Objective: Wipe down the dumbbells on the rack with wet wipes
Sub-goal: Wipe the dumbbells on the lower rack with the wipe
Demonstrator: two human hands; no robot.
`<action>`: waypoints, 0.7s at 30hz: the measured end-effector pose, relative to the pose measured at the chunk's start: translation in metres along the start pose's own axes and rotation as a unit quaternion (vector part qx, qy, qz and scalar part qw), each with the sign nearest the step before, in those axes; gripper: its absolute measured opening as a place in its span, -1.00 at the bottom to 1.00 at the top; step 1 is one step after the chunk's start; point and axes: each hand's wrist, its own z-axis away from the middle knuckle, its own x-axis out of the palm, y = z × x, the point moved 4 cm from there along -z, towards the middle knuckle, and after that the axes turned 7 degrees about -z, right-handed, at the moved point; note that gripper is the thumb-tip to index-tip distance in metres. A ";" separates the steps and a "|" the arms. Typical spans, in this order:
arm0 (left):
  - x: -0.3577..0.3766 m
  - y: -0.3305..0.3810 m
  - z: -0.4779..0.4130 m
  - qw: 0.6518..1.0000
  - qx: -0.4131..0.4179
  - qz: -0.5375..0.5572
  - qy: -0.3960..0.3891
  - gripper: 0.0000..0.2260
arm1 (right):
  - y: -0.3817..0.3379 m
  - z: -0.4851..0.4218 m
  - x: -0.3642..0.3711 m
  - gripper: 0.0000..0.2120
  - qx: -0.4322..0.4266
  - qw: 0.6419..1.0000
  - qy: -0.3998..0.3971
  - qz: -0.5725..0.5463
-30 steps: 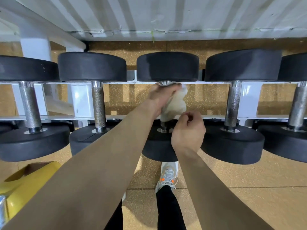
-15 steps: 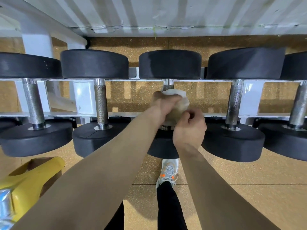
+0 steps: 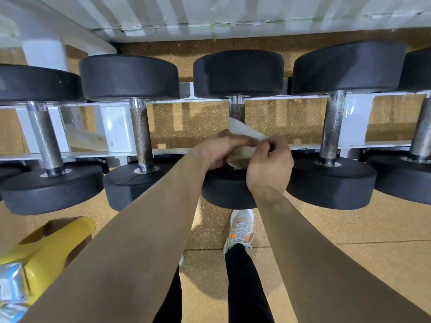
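Wet wipe (image 3: 245,134) on middle dumbbell handle (image 3: 237,110), gripped from either side by left hand (image 3: 222,152) and right hand (image 3: 268,166).

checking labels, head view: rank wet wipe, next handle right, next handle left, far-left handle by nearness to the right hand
1. wet wipe, pinched by the right hand itself
2. handle next on the right, just beside that hand
3. handle next on the left, beyond the left hand
4. far-left handle, near the picture's left edge
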 end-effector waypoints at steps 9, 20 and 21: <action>0.015 0.045 -0.006 0.946 -0.006 0.055 0.321 -0.77 | 0.003 -0.002 -0.001 -0.83 -0.009 1.000 0.006 -0.007; 0.000 0.034 -0.011 0.992 0.046 0.086 0.084 -0.75 | 0.005 -0.002 0.000 -0.80 -0.012 1.000 0.006 -0.018; -0.001 0.028 -0.009 0.995 0.033 0.087 0.042 -0.80 | 0.004 -0.002 0.000 -0.82 -0.011 1.000 0.004 -0.017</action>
